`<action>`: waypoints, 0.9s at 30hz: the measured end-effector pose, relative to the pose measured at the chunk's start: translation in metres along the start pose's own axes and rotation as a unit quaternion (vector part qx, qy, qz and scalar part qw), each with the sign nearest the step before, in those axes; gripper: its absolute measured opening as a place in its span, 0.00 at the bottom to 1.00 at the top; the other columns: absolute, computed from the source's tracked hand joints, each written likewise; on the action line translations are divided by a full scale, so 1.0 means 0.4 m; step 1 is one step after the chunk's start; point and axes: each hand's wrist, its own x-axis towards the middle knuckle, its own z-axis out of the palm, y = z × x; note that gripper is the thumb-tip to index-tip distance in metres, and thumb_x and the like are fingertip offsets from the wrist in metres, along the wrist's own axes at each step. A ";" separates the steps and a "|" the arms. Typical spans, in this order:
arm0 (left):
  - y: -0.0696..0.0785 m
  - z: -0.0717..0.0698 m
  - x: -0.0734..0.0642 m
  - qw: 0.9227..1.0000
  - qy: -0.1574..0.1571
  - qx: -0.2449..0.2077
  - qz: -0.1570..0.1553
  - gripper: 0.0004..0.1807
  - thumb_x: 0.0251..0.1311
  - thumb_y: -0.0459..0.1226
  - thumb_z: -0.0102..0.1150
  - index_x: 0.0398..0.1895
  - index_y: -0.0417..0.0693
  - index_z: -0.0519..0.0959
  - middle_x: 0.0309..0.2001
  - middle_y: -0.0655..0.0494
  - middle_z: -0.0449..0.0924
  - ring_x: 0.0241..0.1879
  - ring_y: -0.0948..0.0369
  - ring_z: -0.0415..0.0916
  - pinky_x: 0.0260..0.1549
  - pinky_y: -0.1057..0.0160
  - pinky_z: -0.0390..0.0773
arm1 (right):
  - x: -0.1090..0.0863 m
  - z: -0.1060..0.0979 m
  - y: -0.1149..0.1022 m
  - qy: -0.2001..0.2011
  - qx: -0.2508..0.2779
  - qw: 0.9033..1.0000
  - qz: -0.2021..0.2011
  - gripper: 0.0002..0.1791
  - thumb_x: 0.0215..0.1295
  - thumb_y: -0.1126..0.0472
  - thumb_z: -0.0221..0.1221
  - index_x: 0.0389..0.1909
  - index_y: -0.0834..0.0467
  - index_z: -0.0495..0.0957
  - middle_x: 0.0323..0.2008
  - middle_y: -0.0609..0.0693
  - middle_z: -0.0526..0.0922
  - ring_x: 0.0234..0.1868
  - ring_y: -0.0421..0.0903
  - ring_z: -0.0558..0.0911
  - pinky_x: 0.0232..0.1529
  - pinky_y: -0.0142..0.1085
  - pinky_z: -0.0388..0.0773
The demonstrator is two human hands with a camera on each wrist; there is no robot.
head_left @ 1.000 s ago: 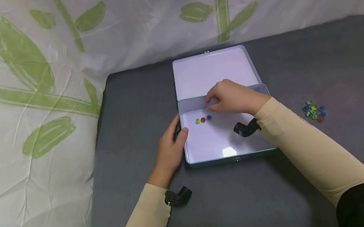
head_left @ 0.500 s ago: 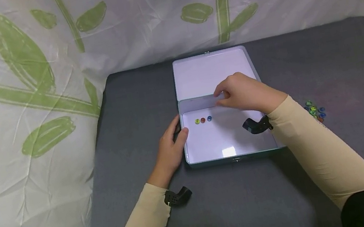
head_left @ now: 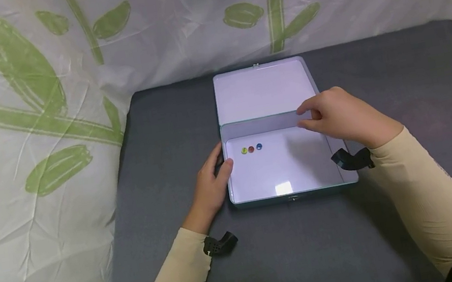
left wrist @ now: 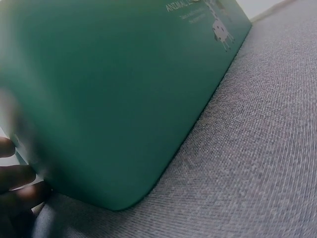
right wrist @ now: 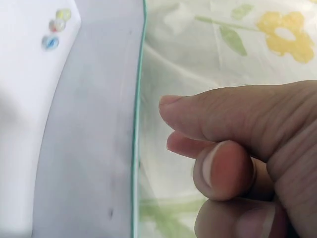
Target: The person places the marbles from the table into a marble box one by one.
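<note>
A tin box (head_left: 284,166), white inside and green outside, lies with its lid (head_left: 262,91) folded back. In its back left part sit a yellow-green marble (head_left: 244,150), a red marble (head_left: 251,149) and a blue marble (head_left: 259,146) in a row. My left hand (head_left: 208,191) holds the box's left side, thumb at the rim and fingers along the outer wall. Above the box's back right corner is my right hand (head_left: 344,113), fingers loosely bent. The right wrist view shows a gap between thumb (right wrist: 188,116) and fingertips, with nothing held.
Grey cloth (head_left: 166,161) covers the table under the box. A pale sheet with painted leaves (head_left: 244,15) hangs behind and to the left. The right sleeve (head_left: 424,197) crosses the table's right side. Small print and a giraffe picture (left wrist: 223,32) mark the box's green outside.
My right hand has moved right, from beside the blue marble to the box's back right corner. Its sleeve now covers the marble pile on the right. The left hand stays at the box.
</note>
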 end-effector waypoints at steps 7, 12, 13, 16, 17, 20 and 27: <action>-0.010 0.005 0.000 1.000 -0.002 0.004 -0.002 0.33 0.70 0.56 0.45 0.75 0.58 0.60 0.71 0.54 0.64 0.69 0.58 0.62 0.66 0.48 0.60 | -0.054 -0.016 0.059 0.001 -0.005 0.999 0.033 0.14 0.63 0.59 0.64 0.47 0.60 0.85 0.14 0.45 0.69 0.16 0.40 0.63 0.22 0.35 0.63; -0.012 0.006 0.002 1.000 0.003 -0.006 0.009 0.32 0.70 0.55 0.46 0.74 0.57 0.61 0.68 0.51 0.68 0.67 0.57 0.63 0.65 0.47 0.61 | -0.085 -0.027 0.096 0.018 -0.002 0.998 0.054 0.14 0.64 0.56 0.63 0.47 0.58 0.84 0.14 0.45 0.65 0.17 0.39 0.61 0.24 0.35 0.62; -0.013 0.006 0.000 1.000 0.005 -0.007 0.009 0.32 0.70 0.55 0.46 0.74 0.57 0.61 0.68 0.51 0.68 0.67 0.57 0.63 0.65 0.47 0.61 | -0.091 -0.028 0.103 0.018 -0.001 0.998 0.057 0.14 0.65 0.56 0.63 0.47 0.58 0.84 0.14 0.45 0.65 0.17 0.39 0.61 0.25 0.35 0.63; -0.014 0.007 -0.004 1.000 0.005 -0.006 0.006 0.32 0.70 0.55 0.46 0.74 0.58 0.62 0.68 0.52 0.68 0.67 0.58 0.63 0.65 0.47 0.61 | -0.109 -0.031 0.124 0.020 0.001 0.998 0.067 0.15 0.66 0.56 0.62 0.49 0.58 0.84 0.15 0.45 0.69 0.17 0.40 0.63 0.26 0.35 0.65; -0.015 0.008 -0.005 1.000 0.004 -0.004 0.004 0.32 0.70 0.56 0.46 0.74 0.58 0.62 0.68 0.53 0.68 0.67 0.59 0.63 0.66 0.48 0.61 | -0.115 -0.033 0.132 0.022 0.001 0.997 0.071 0.15 0.66 0.56 0.62 0.50 0.58 0.83 0.16 0.45 0.70 0.18 0.40 0.64 0.27 0.35 0.65; -0.016 0.011 -0.004 1.000 0.001 -0.001 0.001 0.32 0.70 0.56 0.46 0.74 0.59 0.61 0.68 0.54 0.67 0.68 0.60 0.61 0.66 0.48 0.60 | -0.129 -0.038 0.157 0.031 -0.001 0.996 0.078 0.17 0.67 0.54 0.62 0.51 0.58 0.83 0.17 0.46 0.73 0.17 0.42 0.66 0.26 0.35 0.65; -0.008 0.007 0.001 1.000 0.009 0.000 0.006 0.31 0.70 0.54 0.46 0.74 0.58 0.62 0.69 0.53 0.67 0.68 0.58 0.62 0.66 0.48 0.61 | -0.159 -0.043 0.213 0.014 0.017 0.992 0.126 0.23 0.67 0.46 0.60 0.54 0.59 0.81 0.23 0.49 0.78 0.15 0.45 0.72 0.23 0.37 0.70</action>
